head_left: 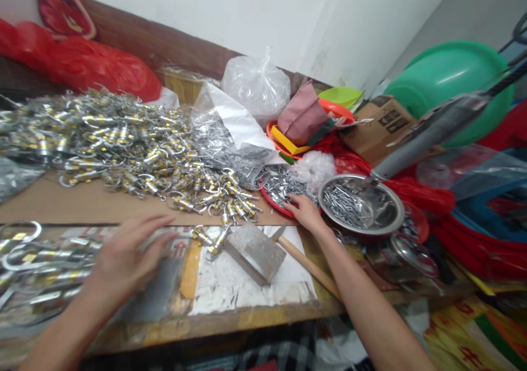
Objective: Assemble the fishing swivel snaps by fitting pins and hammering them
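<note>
My left hand (129,253), blurred by motion, hovers over the left front of the bench with fingers apart and nothing in them. Under and beside it lie several spring hooks (53,275) with silver and yellow bodies. My right hand (305,213) reaches into a red dish (269,200) of small metal pieces (282,183), its fingertips at the pieces and slightly apart. Between the hands, a grey metal block (255,253) rests on a white sheet (218,288). A hammer (304,261) with a wooden handle lies beside the block. Two hooked pieces (212,240) touch the block's left side.
A large heap of hooked metal parts (123,135) covers the back left, on cardboard (82,203). Right of the dish stands a steel bowl (362,203) of metal pins. Behind are clear plastic bags (255,85), a cardboard box (376,124) and a green basin (453,85).
</note>
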